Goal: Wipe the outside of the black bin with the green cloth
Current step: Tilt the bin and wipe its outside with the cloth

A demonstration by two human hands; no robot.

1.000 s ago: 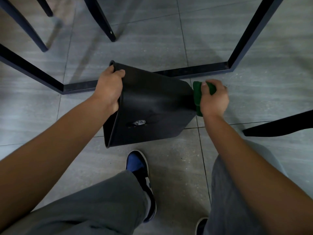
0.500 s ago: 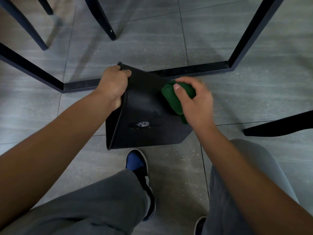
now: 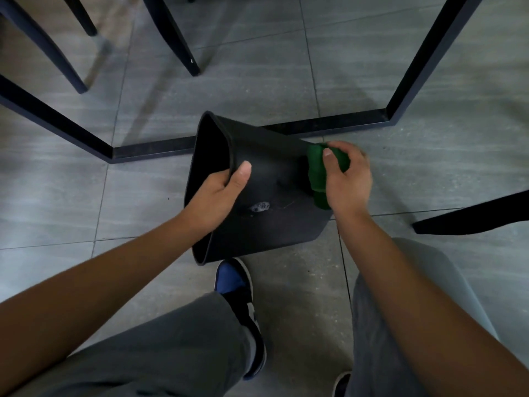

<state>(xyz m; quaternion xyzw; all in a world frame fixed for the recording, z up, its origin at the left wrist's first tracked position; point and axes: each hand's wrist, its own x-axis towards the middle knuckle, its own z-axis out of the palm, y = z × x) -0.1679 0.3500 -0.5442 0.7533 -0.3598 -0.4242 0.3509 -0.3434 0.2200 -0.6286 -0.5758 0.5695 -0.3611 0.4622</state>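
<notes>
Above a grey tiled floor point(image 3: 257, 81), the black bin point(image 3: 274, 202) lies tipped on its side, its open mouth facing left. The left hand point(image 3: 220, 193) grips the rim, thumb on the outer wall, while the right hand point(image 3: 347, 179) holds the bunched green cloth point(image 3: 317, 173) against the bin's base end.

Open tiled floor point(image 3: 143, 202) is seen left of the black bin point(image 3: 274, 213). Just behind the bin, passage is barred by the black table frame point(image 3: 329, 126) lying along the floor. Further behind and to the left, chair legs point(image 3: 174, 38) stand. To the bin's right a dark chair leg point(image 3: 469, 214) juts in. Nearest the viewer, a blue-toed shoe point(image 3: 232, 277) sits just beside the bin.
</notes>
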